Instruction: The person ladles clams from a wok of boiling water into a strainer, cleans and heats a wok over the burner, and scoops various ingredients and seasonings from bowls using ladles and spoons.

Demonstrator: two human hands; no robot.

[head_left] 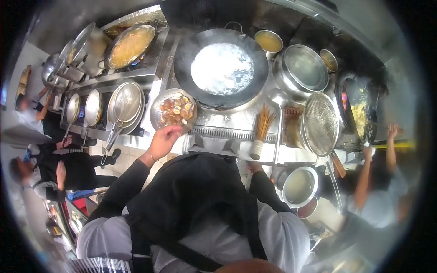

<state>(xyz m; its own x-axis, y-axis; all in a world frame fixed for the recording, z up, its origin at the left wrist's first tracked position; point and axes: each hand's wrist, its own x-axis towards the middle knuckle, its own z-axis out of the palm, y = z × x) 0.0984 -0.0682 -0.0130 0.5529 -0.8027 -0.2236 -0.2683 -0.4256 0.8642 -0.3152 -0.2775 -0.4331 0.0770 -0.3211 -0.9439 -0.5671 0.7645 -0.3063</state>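
Observation:
My left hand (165,141) is at the near rim of a perforated metal bowl (156,113). Its fingers are bent together; what they hold, if anything, is hidden. Brown clams (177,111) fill the bowl. Low at the counter's front edge, my right hand (253,168) is mostly hidden, so its fingers cannot be read. Close to it lie a bamboo wok brush (263,129) and a long-handled ladle (278,98). Ahead, a large black wok (184,63) holds bright, whitish liquid (222,69).
Right of the wok stand a steel pot (302,68) and a mesh strainer (320,123). Another pot (298,186) sits low right. Leftward are several strainers (127,104) and a pan of orange food (132,45). A co-worker's arms (364,177) reach a wok at right; two people (68,168) stand left.

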